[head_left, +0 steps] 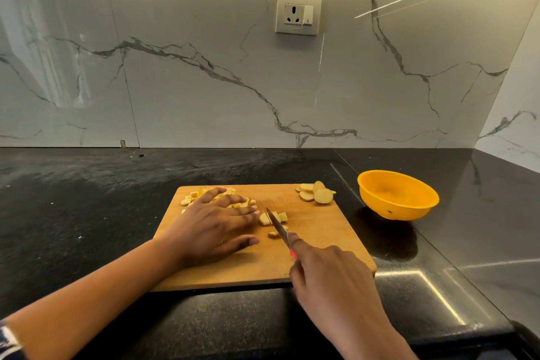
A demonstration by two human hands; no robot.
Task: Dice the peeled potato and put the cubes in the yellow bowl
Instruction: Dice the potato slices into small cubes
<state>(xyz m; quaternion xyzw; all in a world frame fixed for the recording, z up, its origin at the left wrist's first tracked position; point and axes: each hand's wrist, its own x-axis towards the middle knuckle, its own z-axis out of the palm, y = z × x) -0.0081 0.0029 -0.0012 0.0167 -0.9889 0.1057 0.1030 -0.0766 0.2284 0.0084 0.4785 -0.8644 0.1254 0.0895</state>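
Flat rectangular wooden board (pixel 321 245) on speckled black stone counter (pixel 87 213). Over the cube pile (pixel 193 195) at the board's far-left corner: left hand (pixel 216 228), flat, fingers straight. Gripping the knife (pixel 277 225): right hand (pixel 327 278), blade on small pieces (pixel 264 218) mid-board. Round slices (pixel 317 192) at the far-right corner. Smooth yellow bowl (pixel 397 193) on the counter, near the board's right edge, not touching.

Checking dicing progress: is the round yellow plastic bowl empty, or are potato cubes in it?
Empty. The round yellow plastic bowl shows only bare yellow inside; the diced potato cubes lie on the wooden cutting board.
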